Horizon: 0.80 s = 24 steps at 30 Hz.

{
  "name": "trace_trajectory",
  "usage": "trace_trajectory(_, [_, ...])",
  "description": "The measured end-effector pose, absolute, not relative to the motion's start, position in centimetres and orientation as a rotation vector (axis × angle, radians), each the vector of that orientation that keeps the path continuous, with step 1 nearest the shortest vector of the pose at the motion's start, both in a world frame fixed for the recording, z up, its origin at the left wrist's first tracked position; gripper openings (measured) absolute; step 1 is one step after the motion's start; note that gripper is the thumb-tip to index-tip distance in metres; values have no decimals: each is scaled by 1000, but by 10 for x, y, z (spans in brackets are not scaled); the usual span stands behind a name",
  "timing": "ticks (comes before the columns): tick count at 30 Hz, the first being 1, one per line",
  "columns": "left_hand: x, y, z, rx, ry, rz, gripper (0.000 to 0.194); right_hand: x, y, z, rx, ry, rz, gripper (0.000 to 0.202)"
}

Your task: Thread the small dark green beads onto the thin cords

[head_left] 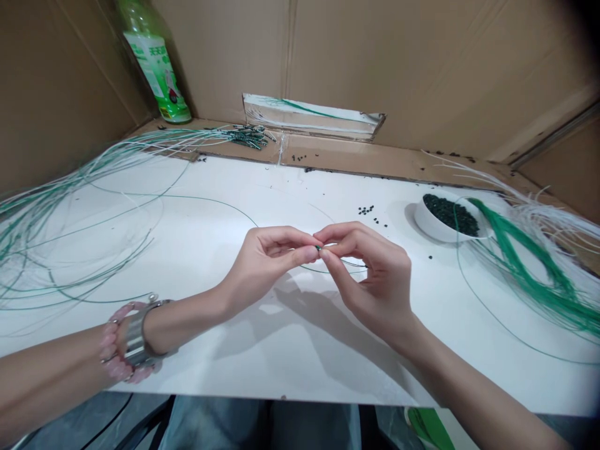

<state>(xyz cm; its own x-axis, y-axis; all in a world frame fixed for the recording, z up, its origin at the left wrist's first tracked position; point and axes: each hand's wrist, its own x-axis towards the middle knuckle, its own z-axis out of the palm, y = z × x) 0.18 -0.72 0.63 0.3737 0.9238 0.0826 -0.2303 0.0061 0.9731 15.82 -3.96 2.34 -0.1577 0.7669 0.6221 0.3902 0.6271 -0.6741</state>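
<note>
Green and thin, a flexible strand (315, 270) was pinched between the fingertips of the left hand (269, 253) and the right hand (370, 265), which met above the white flat tabletop (300, 356). Right of them sat a round white bowl (438, 226) of small dark beads (452, 214), beside a bright green strand bundle (539, 269).

Cardboard walls (356, 62) w/ a slot (314, 119) behind white table (262, 350).

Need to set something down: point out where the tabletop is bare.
Bare: the white tabletop between left hand, right hand and its near edge; also between the right forearm and the loose green strand. Crowded: left side, with long strands; right, with bowl and green bundle.
</note>
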Motion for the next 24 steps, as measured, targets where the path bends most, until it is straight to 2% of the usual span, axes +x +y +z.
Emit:
trace_trajectory(14, [2,-6,11,1350,780,1094,7,159,-40,24,-1073,-1643,534,7])
trace_trajectory(24, [1,-5,11,1446,831,1133,8,158,-39,28,-1099,-1787,249,12])
